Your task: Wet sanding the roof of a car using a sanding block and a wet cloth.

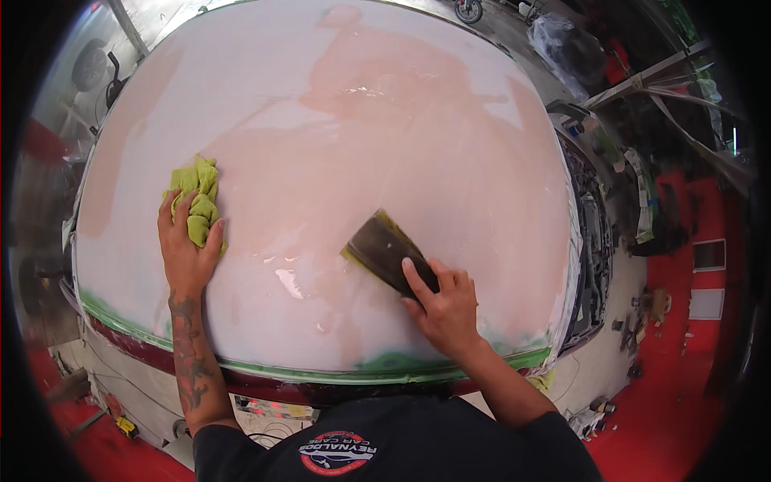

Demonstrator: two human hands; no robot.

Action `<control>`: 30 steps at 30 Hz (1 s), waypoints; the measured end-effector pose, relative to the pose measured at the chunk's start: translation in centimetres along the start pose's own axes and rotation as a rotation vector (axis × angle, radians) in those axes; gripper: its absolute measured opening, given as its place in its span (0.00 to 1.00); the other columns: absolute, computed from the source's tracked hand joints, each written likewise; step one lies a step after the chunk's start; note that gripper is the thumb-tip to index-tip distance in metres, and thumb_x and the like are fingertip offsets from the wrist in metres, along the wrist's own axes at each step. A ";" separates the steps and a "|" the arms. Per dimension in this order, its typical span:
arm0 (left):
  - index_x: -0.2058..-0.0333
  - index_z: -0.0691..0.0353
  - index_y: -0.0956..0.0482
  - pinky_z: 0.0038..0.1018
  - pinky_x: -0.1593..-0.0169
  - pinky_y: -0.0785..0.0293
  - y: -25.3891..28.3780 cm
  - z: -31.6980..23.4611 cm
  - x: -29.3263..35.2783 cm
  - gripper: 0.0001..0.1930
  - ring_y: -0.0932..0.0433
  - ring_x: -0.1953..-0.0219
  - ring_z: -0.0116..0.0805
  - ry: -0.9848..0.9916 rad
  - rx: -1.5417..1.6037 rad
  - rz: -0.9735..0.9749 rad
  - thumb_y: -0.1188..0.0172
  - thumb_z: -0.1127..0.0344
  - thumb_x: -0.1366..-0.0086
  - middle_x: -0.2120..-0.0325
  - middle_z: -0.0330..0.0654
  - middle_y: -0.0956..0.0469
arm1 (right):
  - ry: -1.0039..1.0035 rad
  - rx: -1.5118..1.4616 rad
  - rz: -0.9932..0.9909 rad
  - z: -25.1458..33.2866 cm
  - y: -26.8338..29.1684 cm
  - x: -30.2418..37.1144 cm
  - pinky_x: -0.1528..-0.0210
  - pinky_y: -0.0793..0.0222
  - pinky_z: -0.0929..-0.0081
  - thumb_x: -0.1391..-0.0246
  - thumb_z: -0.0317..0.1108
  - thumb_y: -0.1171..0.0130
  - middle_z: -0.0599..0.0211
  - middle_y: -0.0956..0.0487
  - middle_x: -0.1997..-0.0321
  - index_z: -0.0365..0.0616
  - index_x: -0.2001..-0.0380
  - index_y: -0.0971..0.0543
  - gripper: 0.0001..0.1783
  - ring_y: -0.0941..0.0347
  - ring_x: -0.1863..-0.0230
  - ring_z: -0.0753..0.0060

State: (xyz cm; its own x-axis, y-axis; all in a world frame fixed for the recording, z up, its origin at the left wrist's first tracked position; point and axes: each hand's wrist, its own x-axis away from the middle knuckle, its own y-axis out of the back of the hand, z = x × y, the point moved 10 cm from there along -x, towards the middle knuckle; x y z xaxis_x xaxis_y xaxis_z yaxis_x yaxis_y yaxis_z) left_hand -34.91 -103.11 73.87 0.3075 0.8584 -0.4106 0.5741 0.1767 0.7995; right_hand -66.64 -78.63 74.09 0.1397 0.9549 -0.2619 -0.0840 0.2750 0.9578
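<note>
Looks like a vehicle body workshop. Shows as much beneath the left fingers (pixel 183 210) and right fingers (pixel 418 279), in a broad curved panel (pixel 450 177) with patchy pink and whitish coats and green along the near edge. Confirmed right of the right fingers by an exposed, dark vehicle section (pixel 593 241), then, farther out, by pale floor (pixel 598 361) strewn with small items (pixel 602 406) and a red-coloured area (pixel 675 313). Fits with crumpled clear plastic (pixel 558 52) and a small wheel (pixel 468 11) well beyond the fingers, another wheel (pixel 88 64), dimly seen, far ahead-left of the left ones, and a yellow tool-like object (pixel 126 426) behind them.
</note>
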 end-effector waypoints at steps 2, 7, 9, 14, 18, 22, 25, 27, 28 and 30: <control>0.41 0.58 0.26 0.49 0.33 0.36 0.3 0.2 0.2 0.30 0.35 0.34 0.59 0.011 -0.002 -0.001 0.29 0.61 0.42 0.36 0.54 0.35 | 0.087 -0.055 0.086 1.1 -0.2 0.7 0.52 0.30 0.59 0.54 0.41 0.27 0.61 0.26 0.43 0.61 0.35 0.24 0.39 0.31 0.54 0.56; 0.41 0.58 0.26 0.49 0.33 0.35 -0.3 -0.9 -0.5 0.31 0.35 0.34 0.59 -0.002 0.021 -0.014 0.29 0.60 0.42 0.36 0.54 0.34 | 0.015 0.126 -0.104 -8.1 -2.2 -14.4 0.57 0.26 0.57 0.39 0.48 0.37 0.63 0.22 0.50 0.58 0.38 0.22 0.27 0.27 0.55 0.55; 0.41 0.57 0.26 0.49 0.33 0.35 -0.9 -2.0 -0.9 0.31 0.34 0.35 0.59 0.002 0.054 0.006 0.28 0.60 0.43 0.36 0.54 0.34 | -0.171 0.194 -0.019 -13.2 -3.5 -20.4 0.54 0.26 0.55 0.35 0.51 0.44 0.60 0.22 0.49 0.57 0.37 0.23 0.26 0.27 0.53 0.51; 0.42 0.57 0.25 0.49 0.34 0.35 0.0 -0.3 -0.2 0.31 0.34 0.35 0.60 0.010 0.003 -0.020 0.28 0.60 0.44 0.37 0.54 0.33 | -0.030 0.116 -0.103 -5.5 -4.4 -14.8 0.56 0.28 0.56 0.41 0.47 0.36 0.60 0.23 0.48 0.58 0.36 0.23 0.29 0.28 0.55 0.54; 0.42 0.57 0.25 0.49 0.33 0.35 0.4 -0.4 -0.3 0.31 0.34 0.35 0.59 0.021 0.008 -0.005 0.28 0.60 0.44 0.37 0.54 0.33 | 0.068 0.016 -0.045 2.4 -1.0 -5.4 0.57 0.28 0.60 0.53 0.42 0.26 0.64 0.24 0.47 0.60 0.37 0.22 0.36 0.30 0.58 0.59; 0.42 0.58 0.25 0.49 0.33 0.36 0.1 -0.1 0.2 0.31 0.35 0.34 0.59 0.030 0.018 -0.006 0.28 0.60 0.44 0.36 0.54 0.34 | 0.200 0.072 -0.086 0.6 -1.5 -8.9 0.61 0.27 0.64 0.55 0.44 0.25 0.67 0.24 0.48 0.60 0.39 0.21 0.36 0.29 0.60 0.61; 0.42 0.58 0.25 0.50 0.33 0.36 -0.3 -1.2 -0.4 0.31 0.35 0.34 0.60 0.004 0.041 0.001 0.28 0.60 0.43 0.36 0.55 0.34 | -0.046 0.216 -0.110 -9.3 -3.3 -18.5 0.58 0.25 0.58 0.39 0.50 0.38 0.62 0.22 0.50 0.57 0.38 0.21 0.27 0.26 0.57 0.54; 0.42 0.58 0.26 0.50 0.33 0.36 -0.5 -1.7 -0.6 0.31 0.35 0.34 0.60 -0.021 0.046 -0.006 0.28 0.59 0.43 0.36 0.55 0.34 | -0.126 0.260 -0.094 -11.7 -4.0 -21.0 0.56 0.25 0.58 0.37 0.52 0.40 0.61 0.22 0.50 0.56 0.38 0.21 0.27 0.26 0.56 0.53; 0.42 0.58 0.26 0.50 0.33 0.36 -0.6 -1.7 -0.6 0.31 0.35 0.34 0.60 -0.028 0.049 -0.012 0.28 0.59 0.43 0.36 0.55 0.34 | -0.134 0.257 -0.091 -11.6 -4.7 -20.8 0.55 0.26 0.58 0.37 0.52 0.41 0.61 0.22 0.50 0.56 0.38 0.21 0.27 0.27 0.55 0.53; 0.41 0.58 0.26 0.50 0.33 0.36 -0.6 -0.6 -0.1 0.30 0.35 0.34 0.60 -0.018 0.031 0.000 0.28 0.59 0.42 0.37 0.55 0.34 | -0.104 0.212 -0.088 -9.4 -5.3 -18.3 0.53 0.27 0.57 0.37 0.52 0.40 0.61 0.23 0.50 0.57 0.37 0.22 0.27 0.28 0.54 0.53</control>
State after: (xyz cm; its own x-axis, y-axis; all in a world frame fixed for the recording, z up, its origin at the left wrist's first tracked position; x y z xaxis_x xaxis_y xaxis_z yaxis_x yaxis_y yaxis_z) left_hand -35.78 -102.99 73.69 0.3209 0.8498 -0.4181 0.5971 0.1611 0.7858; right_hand -78.03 -96.48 72.69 0.2387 0.9088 -0.3422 0.1399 0.3165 0.9382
